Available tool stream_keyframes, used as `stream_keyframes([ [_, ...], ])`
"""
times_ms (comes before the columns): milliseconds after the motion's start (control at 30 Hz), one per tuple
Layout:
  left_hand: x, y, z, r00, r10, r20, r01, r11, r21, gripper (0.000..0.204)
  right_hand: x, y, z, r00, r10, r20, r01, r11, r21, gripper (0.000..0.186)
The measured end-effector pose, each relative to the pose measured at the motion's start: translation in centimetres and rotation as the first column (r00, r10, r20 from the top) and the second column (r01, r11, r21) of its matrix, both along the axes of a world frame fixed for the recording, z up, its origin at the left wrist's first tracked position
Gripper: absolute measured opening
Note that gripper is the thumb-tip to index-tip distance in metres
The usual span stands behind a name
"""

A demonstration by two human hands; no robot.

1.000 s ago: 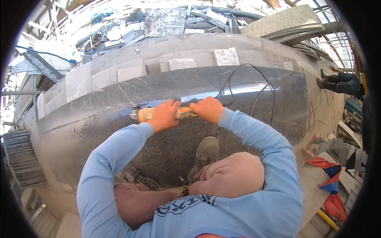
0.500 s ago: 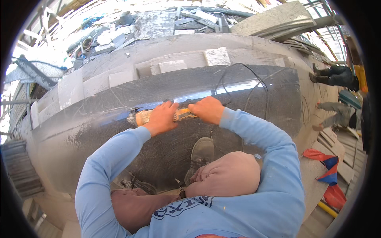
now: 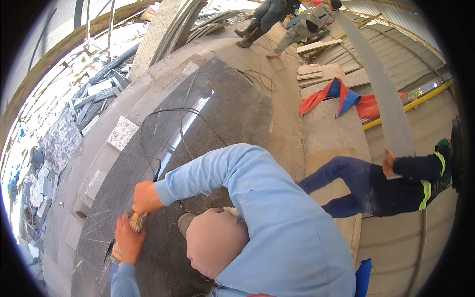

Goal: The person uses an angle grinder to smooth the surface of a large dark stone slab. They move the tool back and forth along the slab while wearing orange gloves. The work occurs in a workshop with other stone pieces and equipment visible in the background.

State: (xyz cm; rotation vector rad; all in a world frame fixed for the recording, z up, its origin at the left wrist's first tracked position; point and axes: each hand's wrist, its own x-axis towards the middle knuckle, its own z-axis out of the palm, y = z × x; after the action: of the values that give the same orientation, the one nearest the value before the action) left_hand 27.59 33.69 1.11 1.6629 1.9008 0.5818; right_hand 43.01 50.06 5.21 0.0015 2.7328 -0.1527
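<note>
My left hand (image 3: 129, 240) is wrapped round the front body of a yellow angle grinder (image 3: 139, 221), low in the left part of the picture. Just behind it, my right hand (image 3: 147, 197) grips the tool's rear end, where a black cable (image 3: 170, 110) leaves and loops across the stone. The grinder lies along the surface of a large dark polished stone slab (image 3: 227, 94); its disc is mostly hidden by my left hand. My bent knee (image 3: 217, 242) is beside my right forearm, over the slab.
Pale stone blocks (image 3: 123, 132) line the slab's far edge, with rubble (image 3: 59, 138) beyond. At the right a co-worker (image 3: 391, 183) holds a long grey slab (image 3: 378, 74). Two more people (image 3: 316, 22) stand farther back. A red and blue cloth (image 3: 336, 96) hangs near a yellow pipe (image 3: 410, 106).
The view has swung to the right, bringing the co-worker with the long slab into sight. Both hands still hold the grinder, which appears farther left and lower in the picture.
</note>
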Motion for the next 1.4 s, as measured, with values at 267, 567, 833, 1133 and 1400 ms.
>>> stream_keyframes([
  [267,-2.6,-2.5,-2.6,0.997,0.002,-0.074,-0.003,1.0,-0.018,0.063,-2.4,-1.5,-3.9,0.991,0.052,-0.121,-0.058,0.997,-0.053,0.013],
  [567,-1.3,0.6,0.0,0.999,-0.022,-0.046,0.024,0.999,0.035,0.068,-0.5,1.7,1.2,0.996,-0.021,-0.087,0.011,0.994,-0.112,0.012],
  [833,-3.5,-2.5,-1.7,0.995,-0.038,-0.094,0.03,0.996,-0.081,0.069,-3.4,-1.2,-0.1,0.995,0.007,0.095,0.005,0.993,-0.122,0.018],
  [1133,-0.6,-0.1,0.0,1.0,-0.03,-0.006,0.03,0.999,0.031,0.073,-0.8,0.9,4.3,0.992,-0.022,0.123,0.026,0.999,-0.038,0.016],
  [1400,-2.8,-1.8,-1.3,0.997,-0.04,-0.071,0.029,0.989,-0.144,0.073,-2.3,-0.6,-1.1,1.0,-0.001,-0.013,0.0,0.993,-0.116,0.017],
])
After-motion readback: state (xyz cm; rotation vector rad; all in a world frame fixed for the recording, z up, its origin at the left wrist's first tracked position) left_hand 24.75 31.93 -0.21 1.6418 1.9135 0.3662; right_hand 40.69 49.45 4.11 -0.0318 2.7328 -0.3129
